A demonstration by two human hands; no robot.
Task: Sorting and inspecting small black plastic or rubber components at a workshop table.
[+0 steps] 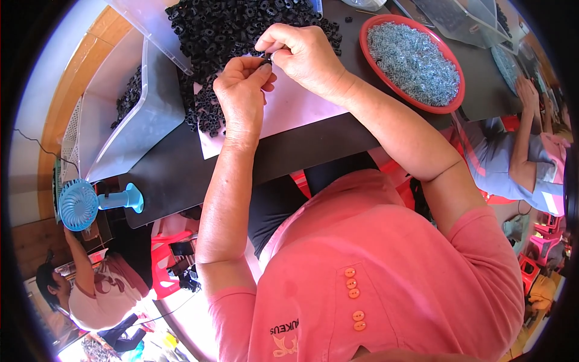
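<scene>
My left hand (pixel 242 85) and my right hand (pixel 306 59) meet above a white sheet (pixel 295 114) on the dark table. Both are closed in a pinch on one small black plastic part (pixel 266 59), mostly covered by the fingertips. Just beyond my hands spreads a big heap of similar black plastic parts (pixel 211 27), with a smaller cluster (pixel 211 111) running down beside my left wrist. To the right of my right forearm stands a round red tray (pixel 456 90) full of small, shiny, silvery-blue pieces, too tiny to make out singly.
A translucent bin (pixel 129 130) with black parts stands left, another clear bin (pixel 464 24) far right. A small blue fan (pixel 79 204) sits by the table's left edge (pixel 151 193). One person (pixel 102 289) is at lower left, another (pixel 512 151) at the right.
</scene>
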